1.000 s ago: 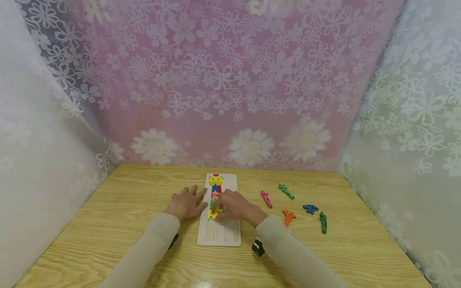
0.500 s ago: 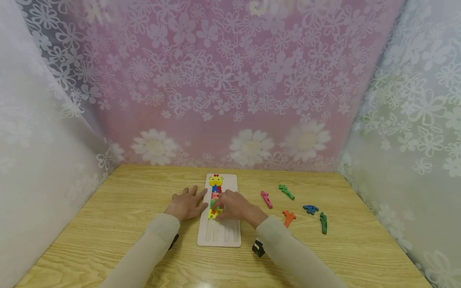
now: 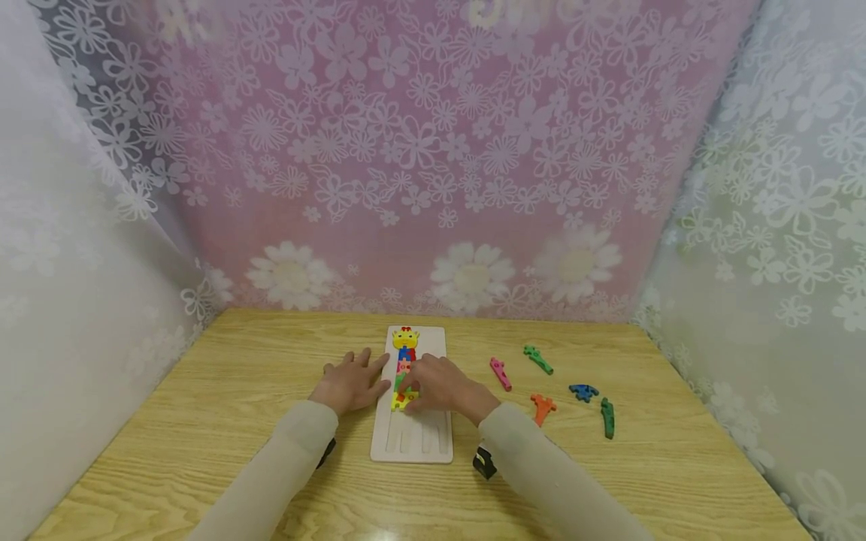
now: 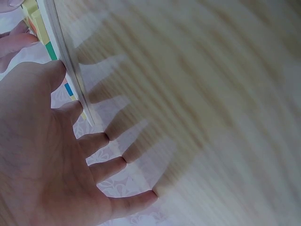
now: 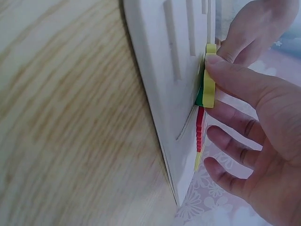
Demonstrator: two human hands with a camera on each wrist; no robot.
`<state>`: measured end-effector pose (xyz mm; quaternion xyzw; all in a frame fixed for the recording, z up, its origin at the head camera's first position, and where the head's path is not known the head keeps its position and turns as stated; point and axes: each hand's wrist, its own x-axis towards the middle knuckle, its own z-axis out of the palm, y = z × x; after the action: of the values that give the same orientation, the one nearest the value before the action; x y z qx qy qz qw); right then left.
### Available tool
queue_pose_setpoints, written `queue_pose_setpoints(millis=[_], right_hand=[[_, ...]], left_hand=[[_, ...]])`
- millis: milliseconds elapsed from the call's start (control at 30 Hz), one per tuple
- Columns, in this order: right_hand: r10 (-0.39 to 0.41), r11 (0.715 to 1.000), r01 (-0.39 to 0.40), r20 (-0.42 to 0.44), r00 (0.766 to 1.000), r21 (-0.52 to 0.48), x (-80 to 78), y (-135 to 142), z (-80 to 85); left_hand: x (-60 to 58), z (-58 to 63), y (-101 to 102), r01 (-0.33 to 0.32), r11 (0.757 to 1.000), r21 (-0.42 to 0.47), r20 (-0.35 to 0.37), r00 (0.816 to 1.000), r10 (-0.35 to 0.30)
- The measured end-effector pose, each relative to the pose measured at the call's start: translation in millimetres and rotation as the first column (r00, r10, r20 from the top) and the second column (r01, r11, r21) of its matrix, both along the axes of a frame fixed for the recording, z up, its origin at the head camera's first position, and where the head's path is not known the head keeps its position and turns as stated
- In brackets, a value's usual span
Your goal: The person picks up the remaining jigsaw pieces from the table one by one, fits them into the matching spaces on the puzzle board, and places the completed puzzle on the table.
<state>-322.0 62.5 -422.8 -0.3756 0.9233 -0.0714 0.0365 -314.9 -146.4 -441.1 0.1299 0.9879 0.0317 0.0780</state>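
Observation:
A pale puzzle board [image 3: 436, 342] lies lengthwise on the table, bearing a colourful giraffe with a yellow head [image 3: 406, 339] at the far end. My right hand [image 3: 440, 385] pinches a yellow puzzle piece [image 5: 209, 89] between thumb and index finger, below the green piece [image 3: 401, 383]. The yellow piece stands above the board's surface in the right wrist view, and its other fingers are loosely bent. My left hand [image 3: 348, 385] rests at the board's left side, fingers spread, with thumb and index fingertip at its edge. My right hand covers part of the giraffe's body.
Right of the board lie loose puzzle pieces: a pink one [image 3: 500, 373], a light green one [image 3: 538, 360], an orange one [image 3: 542, 409], a blue one [image 3: 583, 392] and a dark green one [image 3: 607, 418]. Leg-shaped recesses [image 3: 426, 439] show at the board's near end. Flowered cloth surrounds the table.
The yellow piece has shifted very slightly toward the giraffe's head under my right fingers. My left hand stays where it was.

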Motion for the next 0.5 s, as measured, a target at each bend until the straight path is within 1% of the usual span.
queue_pose_setpoints(millis=[300, 500], right_hand=[[0.018, 1.0, -0.018, -0.001, 1.0, 0.012, 0.2, -1.6, 3.4], [0.009, 1.0, -0.009, -0.01, 1.0, 0.019, -0.4, -1.9, 1.9]], left_hand=[[-0.4, 1.1, 0.8, -0.003, 1.0, 0.005, 0.005, 1.0, 0.003], [-0.3, 0.7, 0.9, -0.005, 1.0, 0.002, 0.006, 1.0, 0.005]])
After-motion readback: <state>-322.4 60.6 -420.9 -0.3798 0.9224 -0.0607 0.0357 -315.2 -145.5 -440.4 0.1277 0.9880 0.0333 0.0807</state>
